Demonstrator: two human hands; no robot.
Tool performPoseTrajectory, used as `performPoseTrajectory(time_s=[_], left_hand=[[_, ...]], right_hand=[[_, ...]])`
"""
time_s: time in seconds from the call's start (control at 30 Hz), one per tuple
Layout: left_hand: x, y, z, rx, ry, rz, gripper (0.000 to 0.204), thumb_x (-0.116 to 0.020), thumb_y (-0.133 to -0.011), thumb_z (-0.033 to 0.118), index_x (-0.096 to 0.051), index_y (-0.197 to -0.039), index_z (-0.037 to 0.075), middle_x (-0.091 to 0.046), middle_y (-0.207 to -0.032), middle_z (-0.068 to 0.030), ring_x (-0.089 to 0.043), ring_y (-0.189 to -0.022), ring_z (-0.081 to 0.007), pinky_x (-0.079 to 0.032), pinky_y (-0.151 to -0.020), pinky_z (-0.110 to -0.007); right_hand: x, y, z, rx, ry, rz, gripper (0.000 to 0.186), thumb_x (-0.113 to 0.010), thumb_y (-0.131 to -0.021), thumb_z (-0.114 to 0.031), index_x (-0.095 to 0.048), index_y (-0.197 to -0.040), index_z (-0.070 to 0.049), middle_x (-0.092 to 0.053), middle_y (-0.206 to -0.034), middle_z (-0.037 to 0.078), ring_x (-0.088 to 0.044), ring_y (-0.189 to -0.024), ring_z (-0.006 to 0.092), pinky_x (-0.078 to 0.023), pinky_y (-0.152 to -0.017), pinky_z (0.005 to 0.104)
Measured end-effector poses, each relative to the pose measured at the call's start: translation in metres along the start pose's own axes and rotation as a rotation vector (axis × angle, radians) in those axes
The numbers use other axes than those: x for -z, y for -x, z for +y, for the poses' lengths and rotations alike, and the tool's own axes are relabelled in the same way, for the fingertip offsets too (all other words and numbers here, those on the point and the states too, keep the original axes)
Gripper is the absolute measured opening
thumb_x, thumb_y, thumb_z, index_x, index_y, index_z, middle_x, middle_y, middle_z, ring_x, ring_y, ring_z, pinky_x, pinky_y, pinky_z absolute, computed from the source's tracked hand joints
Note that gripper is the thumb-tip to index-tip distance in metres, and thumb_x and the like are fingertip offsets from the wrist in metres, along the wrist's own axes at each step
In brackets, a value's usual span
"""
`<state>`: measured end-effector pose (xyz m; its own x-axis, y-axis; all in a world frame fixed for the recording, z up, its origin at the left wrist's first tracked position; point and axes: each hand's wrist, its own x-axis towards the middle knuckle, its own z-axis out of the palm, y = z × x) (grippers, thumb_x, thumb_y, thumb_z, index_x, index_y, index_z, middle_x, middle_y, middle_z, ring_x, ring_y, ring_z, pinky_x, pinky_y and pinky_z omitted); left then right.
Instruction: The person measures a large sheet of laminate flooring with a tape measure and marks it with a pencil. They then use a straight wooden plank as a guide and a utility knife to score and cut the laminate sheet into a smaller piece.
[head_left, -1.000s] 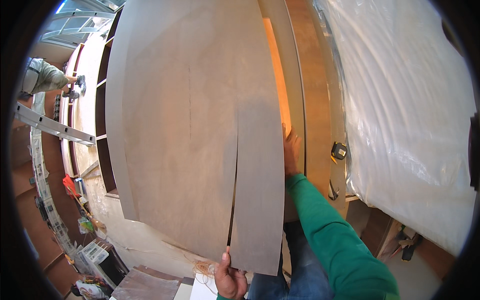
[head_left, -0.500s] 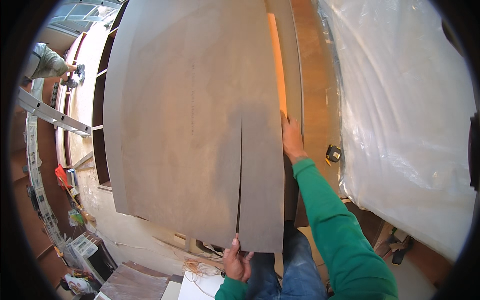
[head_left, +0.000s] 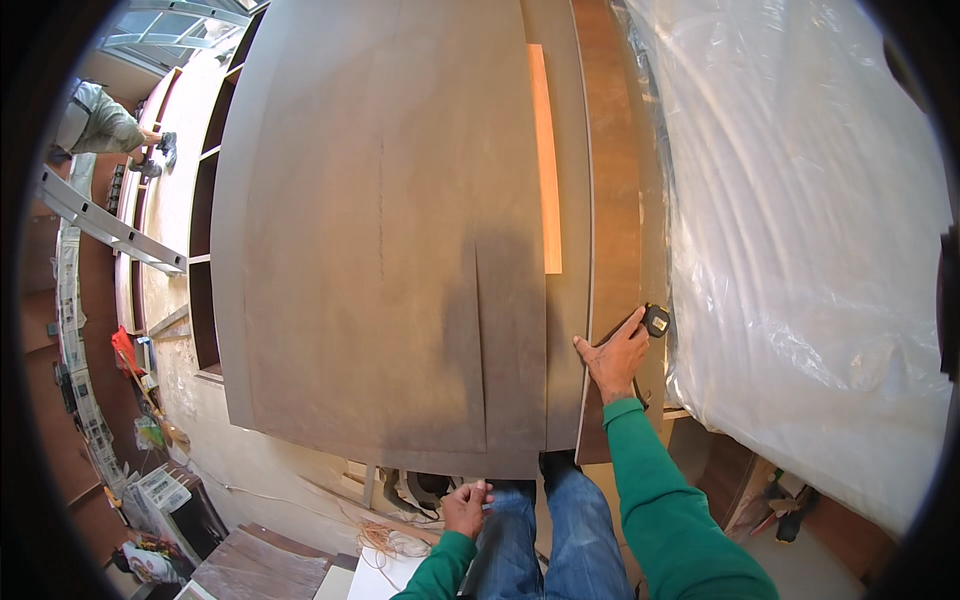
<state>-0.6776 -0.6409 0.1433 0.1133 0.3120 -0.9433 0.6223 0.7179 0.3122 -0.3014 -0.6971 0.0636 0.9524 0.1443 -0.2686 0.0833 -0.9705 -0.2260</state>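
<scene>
A large grey-brown sheet [head_left: 350,250] lies before me, with a long slit running up from near its front edge, close to its right side. My left hand [head_left: 466,508] is just off the sheet's front edge, fingers curled in and thumb against the forefinger; nothing shows in it. Over the brown board at the right, my right hand [head_left: 617,362] has its thumb and fingers apart. Its thumb rests by the edge of the lower grey sheet [head_left: 566,360], and its fingertips touch a black and yellow tape measure [head_left: 656,320].
An orange-brown strip [head_left: 545,160] lies along the sheet's right side. Clear plastic [head_left: 800,220] covers a surface at far right. A metal ladder [head_left: 110,225] and another person's legs [head_left: 125,135] are at left. Orange cord [head_left: 395,540] lies near my left forearm.
My right hand has left the sheet's right edge and come nearer, to the tape measure. My left hand has let go at the slit and drawn down. The slit sheet lies flatter, showing more strip.
</scene>
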Motion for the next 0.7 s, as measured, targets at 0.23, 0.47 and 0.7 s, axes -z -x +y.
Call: performPoseTrajectory(time_s=[0.23, 0.47, 0.7], left_hand=[[-0.009, -0.02, -0.001, -0.224, -0.277, 0.152, 0.047, -0.077, -0.095, 0.035, -0.063, -0.127, 0.004, -0.058, -0.133, -0.0128, -0.064, -0.109, -0.0223, -0.061, -0.077, -0.038], [-0.032, -0.042, 0.004, 0.254, -0.035, 0.238, 0.057, -0.077, -0.095, 0.044, -0.061, -0.13, 0.001, -0.065, -0.124, -0.0126, -0.066, -0.102, -0.0243, -0.061, -0.08, -0.043], [-0.008, -0.029, 0.047, -0.149, 0.025, 0.021, 0.05, -0.071, -0.101, 0.034, -0.057, -0.132, -0.003, -0.07, -0.111, -0.015, -0.067, -0.105, -0.0235, -0.056, -0.092, -0.036]], right_hand=[[0.002, -0.01, 0.008, 0.04, -0.086, -0.083, 0.135, -0.09, -0.071, -0.046, -0.007, -0.162, 0.009, -0.035, -0.147, 0.038, -0.043, -0.131, 0.0534, -0.04, -0.111, 0.0553], [-0.004, -0.015, 0.017, 0.054, -0.03, -0.045, 0.136, -0.09, -0.069, -0.044, -0.006, -0.162, 0.01, -0.038, -0.147, 0.036, -0.045, -0.13, 0.0531, -0.04, -0.111, 0.0568], [0.036, 0.008, -0.016, -0.014, -0.126, -0.07, 0.143, -0.093, -0.068, -0.047, -0.003, -0.16, 0.014, -0.043, -0.143, 0.037, -0.05, -0.127, 0.0506, -0.044, -0.109, 0.0517]])
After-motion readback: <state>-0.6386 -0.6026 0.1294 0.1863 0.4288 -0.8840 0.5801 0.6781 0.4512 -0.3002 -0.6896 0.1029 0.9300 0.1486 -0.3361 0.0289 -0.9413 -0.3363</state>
